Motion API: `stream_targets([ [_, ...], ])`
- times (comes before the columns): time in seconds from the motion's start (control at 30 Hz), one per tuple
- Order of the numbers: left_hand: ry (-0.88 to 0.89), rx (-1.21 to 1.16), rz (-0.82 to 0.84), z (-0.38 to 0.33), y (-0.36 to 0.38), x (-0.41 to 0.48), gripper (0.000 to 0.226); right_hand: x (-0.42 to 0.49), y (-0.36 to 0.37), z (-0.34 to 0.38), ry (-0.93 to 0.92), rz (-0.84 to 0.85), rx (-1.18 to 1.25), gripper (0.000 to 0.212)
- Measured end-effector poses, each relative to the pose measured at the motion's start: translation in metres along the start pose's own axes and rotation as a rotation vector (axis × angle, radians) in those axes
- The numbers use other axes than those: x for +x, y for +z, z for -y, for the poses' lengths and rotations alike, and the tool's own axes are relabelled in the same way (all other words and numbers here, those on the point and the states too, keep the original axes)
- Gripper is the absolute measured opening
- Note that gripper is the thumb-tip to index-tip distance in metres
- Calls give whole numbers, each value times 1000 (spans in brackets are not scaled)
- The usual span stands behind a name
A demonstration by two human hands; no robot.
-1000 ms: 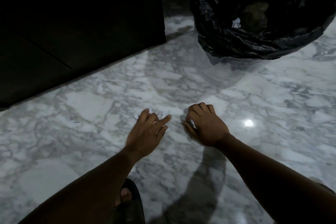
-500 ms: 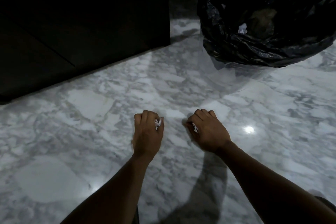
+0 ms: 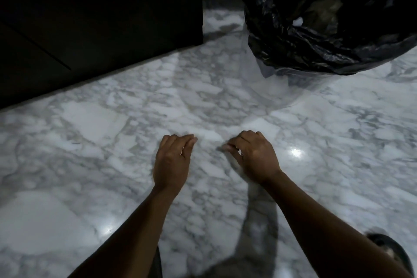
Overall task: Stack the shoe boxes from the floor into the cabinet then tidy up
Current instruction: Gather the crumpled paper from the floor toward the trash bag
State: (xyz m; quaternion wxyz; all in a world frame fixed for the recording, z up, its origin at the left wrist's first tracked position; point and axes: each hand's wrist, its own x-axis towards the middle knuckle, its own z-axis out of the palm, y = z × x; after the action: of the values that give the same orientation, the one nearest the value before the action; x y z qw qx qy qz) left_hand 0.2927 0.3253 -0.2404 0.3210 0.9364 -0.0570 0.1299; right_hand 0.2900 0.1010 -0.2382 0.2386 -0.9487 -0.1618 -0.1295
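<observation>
With no shoe boxes in view on the floor, I judge the stacking done and the tidy-up under way, with litter being gathered by hand. Nearest, well short of the crumpled black plastic bin bag (image 3: 316, 47), a dark sandal toe (image 3: 388, 253) shows at the frame's edge. Further on, both hands are low over the glossy white-and-grey marble floor (image 3: 90, 124), on the near side of the bag; whether they touch the floor I cannot tell. The left hand (image 3: 172, 162) has its fingers curled in to the thumb, and the right hand (image 3: 255, 158) is curled likewise. A pale fleck in each curl reads as small white paper scraps (image 3: 240, 153) pinched there, though blur leaves this unsure. The next move calls for lifting both fists over the bag's open mouth and letting go. Left of the bag stands the dark flat-fronted cabinet (image 3: 101, 18).
</observation>
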Motion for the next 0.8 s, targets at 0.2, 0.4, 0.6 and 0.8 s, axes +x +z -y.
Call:
stream_targets([
  [0.2, 16, -46, 46, -3, -6, 4, 30, 0, -10, 23, 227, 26, 4, 35],
  [0.4, -95, -56, 243, -20, -30, -49, 16, -44, -36, 83, 742, 194, 237, 22],
  [0.6, -66, -31, 331, -83, -81, -12, 9, -1, -137, 92, 595, 72, 35, 23],
  [0.8, 31, -283, 100, -225, -175, 136, 11, 121, -324, 94, 398, -184, -99, 20],
])
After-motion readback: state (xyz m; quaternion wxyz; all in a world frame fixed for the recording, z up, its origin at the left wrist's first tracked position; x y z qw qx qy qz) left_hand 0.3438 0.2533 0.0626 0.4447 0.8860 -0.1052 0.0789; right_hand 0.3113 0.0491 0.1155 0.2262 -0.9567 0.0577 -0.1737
